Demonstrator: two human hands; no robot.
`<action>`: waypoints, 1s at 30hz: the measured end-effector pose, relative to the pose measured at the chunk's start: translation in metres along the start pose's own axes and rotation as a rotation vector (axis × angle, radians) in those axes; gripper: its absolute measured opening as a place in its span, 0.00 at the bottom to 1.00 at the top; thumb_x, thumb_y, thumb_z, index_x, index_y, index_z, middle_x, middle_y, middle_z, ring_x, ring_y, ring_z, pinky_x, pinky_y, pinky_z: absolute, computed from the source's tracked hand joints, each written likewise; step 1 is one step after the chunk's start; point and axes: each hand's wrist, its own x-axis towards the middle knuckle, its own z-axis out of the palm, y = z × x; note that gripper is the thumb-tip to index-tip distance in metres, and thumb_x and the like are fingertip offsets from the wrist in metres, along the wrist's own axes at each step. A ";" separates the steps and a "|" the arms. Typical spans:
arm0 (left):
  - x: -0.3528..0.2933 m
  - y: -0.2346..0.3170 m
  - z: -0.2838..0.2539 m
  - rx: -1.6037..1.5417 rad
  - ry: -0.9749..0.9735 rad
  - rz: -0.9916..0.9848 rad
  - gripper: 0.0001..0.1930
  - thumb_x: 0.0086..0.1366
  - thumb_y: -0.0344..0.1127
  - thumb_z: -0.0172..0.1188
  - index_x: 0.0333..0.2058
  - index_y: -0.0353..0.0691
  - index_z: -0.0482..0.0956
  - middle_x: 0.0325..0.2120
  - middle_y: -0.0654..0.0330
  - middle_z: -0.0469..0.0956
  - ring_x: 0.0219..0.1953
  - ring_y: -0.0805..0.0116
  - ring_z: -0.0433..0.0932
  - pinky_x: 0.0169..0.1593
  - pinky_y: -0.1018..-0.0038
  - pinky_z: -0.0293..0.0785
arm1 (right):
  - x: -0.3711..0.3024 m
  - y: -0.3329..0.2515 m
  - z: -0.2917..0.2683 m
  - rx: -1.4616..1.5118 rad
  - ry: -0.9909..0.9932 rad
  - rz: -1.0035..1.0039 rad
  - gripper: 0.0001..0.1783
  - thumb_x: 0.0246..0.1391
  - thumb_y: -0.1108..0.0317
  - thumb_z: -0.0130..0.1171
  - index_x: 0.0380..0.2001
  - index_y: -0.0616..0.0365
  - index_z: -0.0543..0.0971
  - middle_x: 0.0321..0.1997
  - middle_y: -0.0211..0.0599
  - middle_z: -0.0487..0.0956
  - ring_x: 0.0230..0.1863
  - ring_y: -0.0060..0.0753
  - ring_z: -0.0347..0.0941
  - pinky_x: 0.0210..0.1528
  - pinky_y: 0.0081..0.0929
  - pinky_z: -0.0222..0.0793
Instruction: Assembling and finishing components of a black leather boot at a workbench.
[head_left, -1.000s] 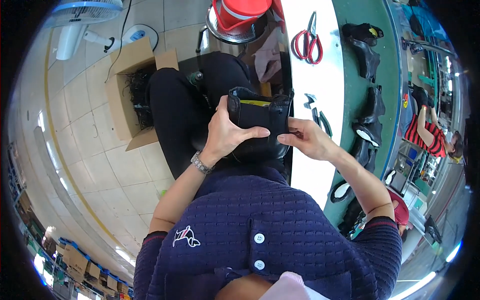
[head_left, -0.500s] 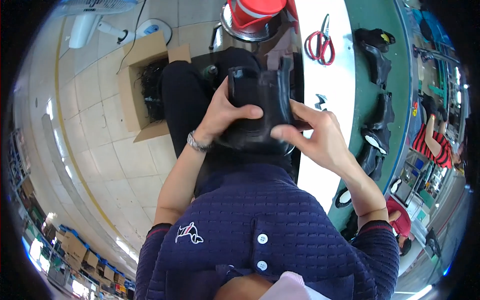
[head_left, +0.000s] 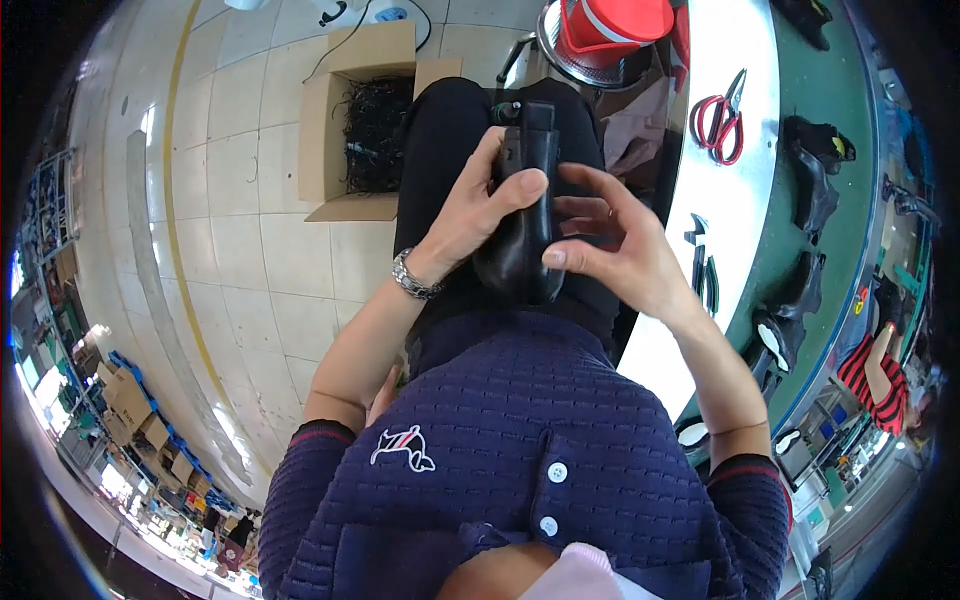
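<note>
1. Boot (head_left: 528,235), black and glossy, is held over the person's lap, between the two hands, with its narrow side facing up and its rounded end toward the person's body. Whether it rests on the legs or hangs clear of them cannot be told.
2. The left hand (head_left: 488,205) grips the boot from its left side, the thumb laid across the upper face and the other fingers partly hidden by the boot. A metal watch (head_left: 416,276) circles that wrist.
3. The right hand (head_left: 622,245) is open at the boot's right side, fingers spread and thumb apart from them. The thumb tip reaches the boot's edge; whether it touches cannot be told.
4. Black trousers (head_left: 432,150) cover the legs beneath the boot.
5. To the right, a white table (head_left: 738,195) carries scissors (head_left: 718,128) with red handles and, nearer the person, a dark hand tool (head_left: 698,230).
6. Beyond it, black shoes (head_left: 815,190) lie in a row on a green surface (head_left: 855,215).
7. Ahead, a red bucket (head_left: 622,35) stands on a round metal stool (head_left: 590,72).
8. On the tiled floor at left, an open cardboard box (head_left: 320,130) holds dark strands (head_left: 378,135).
</note>
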 end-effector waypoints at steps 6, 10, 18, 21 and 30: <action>-0.001 -0.009 0.010 -0.023 0.065 0.028 0.25 0.57 0.52 0.66 0.43 0.40 0.71 0.36 0.63 0.71 0.39 0.76 0.69 0.43 0.77 0.69 | 0.012 -0.007 -0.007 -0.136 -0.106 0.106 0.48 0.42 0.57 0.74 0.61 0.67 0.63 0.48 0.51 0.79 0.50 0.38 0.76 0.54 0.35 0.70; -0.001 -0.013 0.006 0.089 0.087 0.026 0.23 0.57 0.51 0.65 0.40 0.39 0.73 0.35 0.62 0.71 0.41 0.75 0.69 0.45 0.75 0.68 | 0.014 -0.022 -0.003 -0.323 -0.105 0.090 0.45 0.43 0.56 0.74 0.59 0.71 0.65 0.42 0.50 0.81 0.46 0.35 0.79 0.51 0.32 0.73; 0.010 -0.018 -0.012 -0.028 -0.058 0.037 0.54 0.51 0.66 0.65 0.66 0.42 0.49 0.60 0.53 0.58 0.61 0.64 0.61 0.63 0.71 0.57 | 0.008 -0.006 -0.001 -0.239 -0.030 0.031 0.45 0.43 0.59 0.73 0.61 0.68 0.66 0.44 0.47 0.80 0.46 0.36 0.79 0.53 0.33 0.73; -0.009 -0.042 -0.034 -0.002 -0.354 0.261 0.66 0.46 0.67 0.68 0.69 0.42 0.34 0.69 0.51 0.41 0.71 0.60 0.45 0.69 0.67 0.44 | -0.010 0.008 0.001 -0.144 0.016 -0.035 0.47 0.40 0.58 0.75 0.61 0.67 0.66 0.49 0.48 0.77 0.50 0.37 0.77 0.56 0.36 0.72; -0.029 -0.033 -0.039 0.211 -0.078 0.099 0.57 0.42 0.25 0.77 0.68 0.40 0.50 0.67 0.56 0.55 0.66 0.68 0.58 0.65 0.71 0.58 | -0.043 0.064 -0.025 -0.118 0.308 -0.048 0.33 0.53 0.54 0.64 0.59 0.57 0.70 0.59 0.48 0.72 0.58 0.45 0.71 0.59 0.43 0.67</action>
